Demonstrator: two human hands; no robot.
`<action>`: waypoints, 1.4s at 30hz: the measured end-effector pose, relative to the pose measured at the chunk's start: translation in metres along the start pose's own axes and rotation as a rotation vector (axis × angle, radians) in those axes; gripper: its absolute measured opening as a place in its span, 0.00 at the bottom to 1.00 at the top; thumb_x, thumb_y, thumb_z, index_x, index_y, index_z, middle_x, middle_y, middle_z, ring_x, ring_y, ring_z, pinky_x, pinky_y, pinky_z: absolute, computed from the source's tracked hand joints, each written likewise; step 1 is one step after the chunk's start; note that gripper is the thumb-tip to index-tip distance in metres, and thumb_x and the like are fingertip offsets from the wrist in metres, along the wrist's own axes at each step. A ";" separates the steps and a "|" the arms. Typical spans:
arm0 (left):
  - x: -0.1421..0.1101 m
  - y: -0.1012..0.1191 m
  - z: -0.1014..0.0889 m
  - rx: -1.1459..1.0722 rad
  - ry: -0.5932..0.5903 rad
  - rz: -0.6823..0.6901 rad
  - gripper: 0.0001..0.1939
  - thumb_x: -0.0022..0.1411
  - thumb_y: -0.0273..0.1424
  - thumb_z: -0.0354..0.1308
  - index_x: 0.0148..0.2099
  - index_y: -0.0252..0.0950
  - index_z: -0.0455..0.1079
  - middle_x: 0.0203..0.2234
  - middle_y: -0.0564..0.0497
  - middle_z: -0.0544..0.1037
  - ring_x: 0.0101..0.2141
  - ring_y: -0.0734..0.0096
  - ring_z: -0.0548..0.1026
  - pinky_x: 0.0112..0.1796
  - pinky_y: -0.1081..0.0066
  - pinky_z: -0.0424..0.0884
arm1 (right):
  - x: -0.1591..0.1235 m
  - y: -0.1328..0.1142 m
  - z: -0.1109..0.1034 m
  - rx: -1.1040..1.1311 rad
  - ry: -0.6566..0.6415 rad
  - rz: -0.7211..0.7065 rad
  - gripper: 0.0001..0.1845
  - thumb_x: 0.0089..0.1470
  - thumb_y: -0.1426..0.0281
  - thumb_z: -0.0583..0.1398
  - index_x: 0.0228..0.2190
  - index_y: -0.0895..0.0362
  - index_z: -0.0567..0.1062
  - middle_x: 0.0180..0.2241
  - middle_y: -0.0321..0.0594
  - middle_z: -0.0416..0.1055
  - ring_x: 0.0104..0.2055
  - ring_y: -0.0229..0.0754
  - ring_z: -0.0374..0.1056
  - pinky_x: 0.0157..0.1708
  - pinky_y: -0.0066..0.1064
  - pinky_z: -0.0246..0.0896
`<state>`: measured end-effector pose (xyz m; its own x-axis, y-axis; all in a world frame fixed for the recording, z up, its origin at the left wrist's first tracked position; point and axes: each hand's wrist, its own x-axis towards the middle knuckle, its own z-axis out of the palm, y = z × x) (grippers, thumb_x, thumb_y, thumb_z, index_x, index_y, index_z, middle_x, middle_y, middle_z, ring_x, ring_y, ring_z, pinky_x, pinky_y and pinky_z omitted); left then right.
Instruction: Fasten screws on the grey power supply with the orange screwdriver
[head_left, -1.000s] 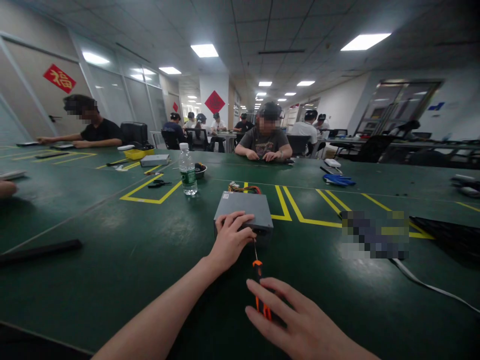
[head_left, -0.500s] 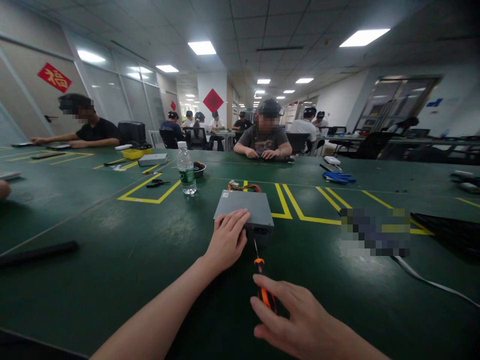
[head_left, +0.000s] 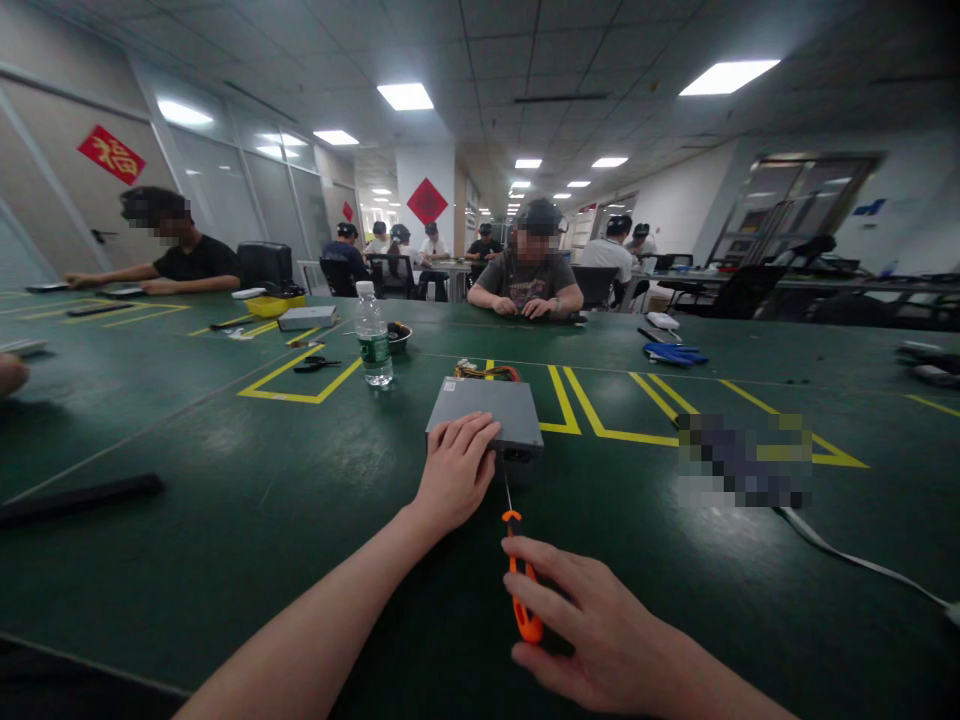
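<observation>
A grey metal computer power supply lies on the green table in front of me, its cable bundle at the far side. My left hand grips its near left corner, fingers over the top and thumb at the near face. An orange and black screwdriver points away from me, its shaft tip at the near face, below the socket. Where the tip meets the case is too small to make out. My right hand has its fingertips around the handle, with the palm away from it.
A water bottle stands beyond my left hand, near black scissors and a small bowl. Blue gloves lie at the far right. A black bar is at the left. A person sits opposite.
The screwdriver's handle has turned, showing more orange, and my right-hand fingers have shifted along it. The power supply and my left hand stay nearly in place.
</observation>
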<state>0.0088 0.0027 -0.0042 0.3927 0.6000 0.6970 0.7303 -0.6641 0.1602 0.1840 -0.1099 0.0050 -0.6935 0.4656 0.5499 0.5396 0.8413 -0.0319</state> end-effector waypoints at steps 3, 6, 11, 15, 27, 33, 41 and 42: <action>0.000 -0.001 0.001 0.010 0.004 -0.007 0.18 0.62 0.28 0.48 0.54 0.42 0.61 0.52 0.49 0.68 0.54 0.64 0.62 0.52 0.60 0.54 | 0.004 -0.001 -0.005 -0.054 -0.044 -0.080 0.16 0.56 0.68 0.52 0.46 0.59 0.68 0.44 0.57 0.70 0.40 0.47 0.71 0.33 0.34 0.67; 0.000 0.000 0.001 0.005 -0.004 -0.006 0.17 0.63 0.28 0.48 0.54 0.41 0.61 0.53 0.49 0.68 0.54 0.64 0.62 0.52 0.60 0.53 | 0.005 0.001 -0.004 -0.047 0.041 -0.113 0.15 0.55 0.67 0.55 0.45 0.60 0.67 0.42 0.55 0.72 0.34 0.44 0.72 0.32 0.33 0.67; 0.000 0.000 0.000 0.012 -0.008 -0.004 0.17 0.62 0.29 0.48 0.54 0.41 0.61 0.52 0.49 0.68 0.54 0.64 0.62 0.52 0.60 0.53 | -0.001 0.004 0.002 0.033 0.100 -0.027 0.22 0.53 0.61 0.59 0.46 0.58 0.62 0.44 0.55 0.71 0.39 0.45 0.72 0.35 0.32 0.68; 0.000 0.000 0.000 0.025 -0.012 -0.008 0.17 0.62 0.29 0.49 0.54 0.40 0.61 0.53 0.48 0.67 0.53 0.63 0.62 0.52 0.59 0.53 | -0.001 0.003 -0.002 0.002 0.049 -0.057 0.18 0.56 0.66 0.54 0.47 0.60 0.63 0.46 0.59 0.69 0.42 0.48 0.71 0.36 0.34 0.68; 0.000 -0.001 0.005 -0.031 0.118 -0.016 0.10 0.58 0.27 0.53 0.44 0.38 0.67 0.41 0.48 0.69 0.43 0.64 0.65 0.45 0.63 0.60 | 0.000 0.005 0.003 -0.051 0.197 -0.054 0.16 0.58 0.62 0.53 0.43 0.61 0.63 0.41 0.55 0.72 0.42 0.44 0.71 0.38 0.32 0.68; -0.001 -0.002 0.009 0.019 0.120 -0.048 0.11 0.57 0.28 0.54 0.44 0.38 0.67 0.40 0.46 0.67 0.42 0.61 0.63 0.43 0.61 0.61 | 0.004 0.002 -0.007 -0.076 0.118 -0.077 0.16 0.59 0.68 0.47 0.46 0.61 0.64 0.43 0.55 0.69 0.44 0.45 0.69 0.36 0.33 0.68; 0.000 -0.002 0.009 0.013 0.090 -0.080 0.11 0.57 0.28 0.54 0.44 0.38 0.67 0.40 0.46 0.66 0.42 0.61 0.62 0.43 0.61 0.61 | 0.004 0.002 -0.003 -0.058 0.204 -0.065 0.12 0.59 0.67 0.50 0.42 0.61 0.65 0.40 0.53 0.72 0.39 0.42 0.71 0.35 0.31 0.68; 0.000 -0.002 0.009 0.010 0.089 -0.084 0.11 0.57 0.29 0.54 0.44 0.38 0.67 0.40 0.46 0.66 0.42 0.61 0.61 0.43 0.61 0.60 | 0.003 0.002 -0.003 -0.048 0.186 -0.054 0.13 0.59 0.66 0.50 0.43 0.61 0.64 0.40 0.53 0.72 0.40 0.42 0.71 0.36 0.31 0.68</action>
<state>0.0124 0.0077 -0.0106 0.2795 0.6108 0.7408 0.7643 -0.6085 0.2134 0.1848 -0.1074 0.0084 -0.6243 0.3582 0.6943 0.5296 0.8473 0.0391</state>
